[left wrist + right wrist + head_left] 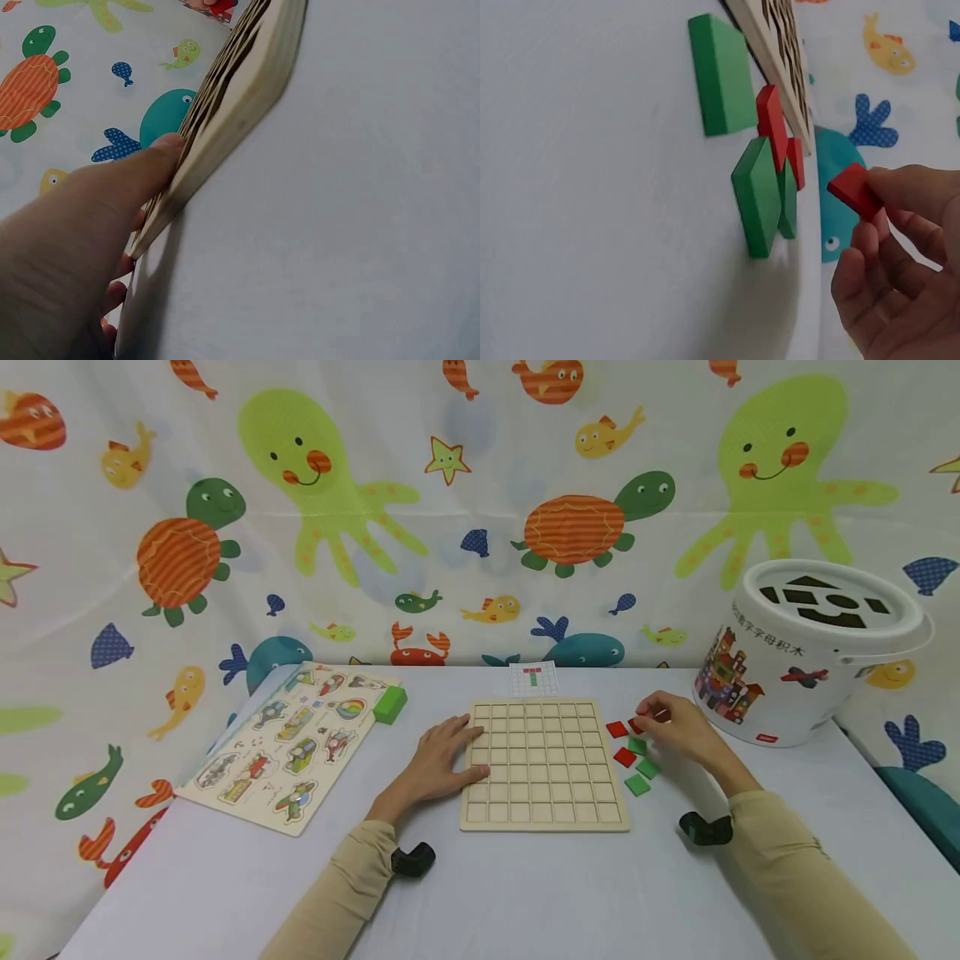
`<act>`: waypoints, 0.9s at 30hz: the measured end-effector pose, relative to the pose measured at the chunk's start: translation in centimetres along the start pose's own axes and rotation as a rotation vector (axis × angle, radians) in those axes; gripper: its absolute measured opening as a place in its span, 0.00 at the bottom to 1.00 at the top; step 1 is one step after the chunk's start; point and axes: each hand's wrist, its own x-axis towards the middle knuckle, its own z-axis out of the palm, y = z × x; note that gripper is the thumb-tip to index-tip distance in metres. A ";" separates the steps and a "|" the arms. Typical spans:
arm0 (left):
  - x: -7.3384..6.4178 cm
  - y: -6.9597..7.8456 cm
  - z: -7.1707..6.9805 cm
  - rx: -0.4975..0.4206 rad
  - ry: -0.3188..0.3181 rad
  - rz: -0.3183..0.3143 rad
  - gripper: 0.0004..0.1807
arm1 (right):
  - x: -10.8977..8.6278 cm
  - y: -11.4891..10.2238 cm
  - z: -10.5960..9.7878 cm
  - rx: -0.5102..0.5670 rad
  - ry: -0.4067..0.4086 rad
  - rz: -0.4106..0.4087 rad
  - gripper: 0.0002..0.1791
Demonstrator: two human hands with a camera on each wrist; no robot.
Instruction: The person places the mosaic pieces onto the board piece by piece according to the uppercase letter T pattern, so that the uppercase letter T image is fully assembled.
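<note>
A wooden grid board (540, 768) with rows of square cells lies on the table, none of the cells filled. My left hand (438, 762) rests at its left edge, with thumb and fingertips on the rim. To the right of the board, my right hand (681, 732) pinches a red square tile (856, 190) between thumb and fingers, above the table. Below that hand lie two more red tiles (625, 757) and three green tiles (637, 785), loosely grouped beside the board. Behind the board is a small printed grid card (534, 680) with red and green squares.
At the left lies a wooden picture puzzle board (300, 747), with a green block (390, 704) on its right edge. A large white bucket (795, 685) with a shape-hole lid stands at the back right. A sea-animal cloth (465, 585) hangs behind the table.
</note>
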 end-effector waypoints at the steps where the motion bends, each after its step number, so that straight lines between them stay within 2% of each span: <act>1: 0.0 0.0 0.0 0.000 0.001 0.002 0.37 | 0.1 -0.1 0.1 -0.001 0.003 -0.003 0.15; 10: 0.0 0.1 -0.1 -0.001 -0.002 -0.013 0.37 | 0.8 -1.3 0.8 0.082 -0.037 -0.019 0.16; 17: -0.1 0.3 -0.1 0.004 -0.001 -0.005 0.37 | 1.6 -2.2 1.6 0.083 -0.018 -0.017 0.15; 23: -0.1 0.2 0.0 0.014 0.006 0.004 0.37 | 2.3 -3.5 2.3 0.138 -0.042 -0.004 0.17; 27: -0.1 0.1 0.0 0.020 0.000 0.009 0.37 | 2.4 -4.0 2.8 0.162 -0.043 -0.022 0.17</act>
